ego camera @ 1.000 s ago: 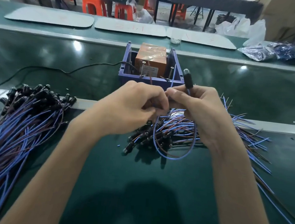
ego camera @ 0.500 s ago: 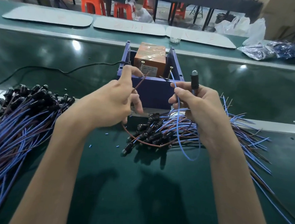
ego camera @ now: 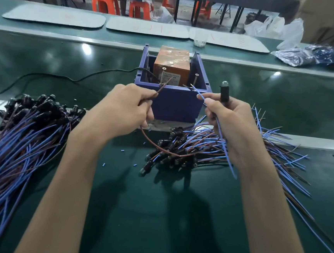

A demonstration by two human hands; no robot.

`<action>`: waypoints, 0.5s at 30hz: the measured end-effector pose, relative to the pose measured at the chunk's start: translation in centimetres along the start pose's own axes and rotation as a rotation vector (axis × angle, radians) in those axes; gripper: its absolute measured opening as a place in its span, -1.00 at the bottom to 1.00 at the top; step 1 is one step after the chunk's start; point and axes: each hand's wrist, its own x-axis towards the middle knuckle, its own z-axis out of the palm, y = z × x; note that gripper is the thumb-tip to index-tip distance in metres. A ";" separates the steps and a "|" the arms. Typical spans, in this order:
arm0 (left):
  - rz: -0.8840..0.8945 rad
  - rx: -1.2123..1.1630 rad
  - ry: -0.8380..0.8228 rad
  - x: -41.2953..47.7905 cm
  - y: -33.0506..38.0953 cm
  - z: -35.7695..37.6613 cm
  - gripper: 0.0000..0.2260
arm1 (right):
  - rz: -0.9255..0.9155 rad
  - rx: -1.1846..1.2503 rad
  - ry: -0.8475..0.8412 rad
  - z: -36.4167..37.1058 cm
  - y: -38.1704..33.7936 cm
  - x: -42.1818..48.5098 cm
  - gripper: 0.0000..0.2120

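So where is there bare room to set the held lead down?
Free: the green mat near the person, between the forearms, below the middle pile; also the glossy belt right of the blue box. Left of the box only a black cable crosses. Crowded: the left bundle and wires right of the right hand.

Bare green belt (ego camera: 153, 226) near side is open, but fwd the blue box (ego camera: 177, 107) w/ upright screws (ego camera: 163, 74) blocks, big wire bundle (ego camera: 19, 143) fills the left, smaller wire heap (ego camera: 182, 148) sits centre-right, & brown wire (ego camera: 164, 86) loops low btwn left hand (ego camera: 123, 112) & right hand (ego camera: 230, 126).
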 end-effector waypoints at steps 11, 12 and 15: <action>-0.057 -0.181 0.241 0.0 0.0 -0.3 -0.83 | -0.026 -0.064 0.109 -0.9 -0.6 2.4 -0.74; -0.064 -0.207 0.256 0.1 0.0 -0.3 -0.84 | -0.022 -0.043 0.120 -1.1 -0.4 2.7 -0.73; -0.058 -0.225 0.257 0.2 -0.2 0.0 -0.91 | 0.014 0.017 0.135 -1.8 0.5 3.0 -0.74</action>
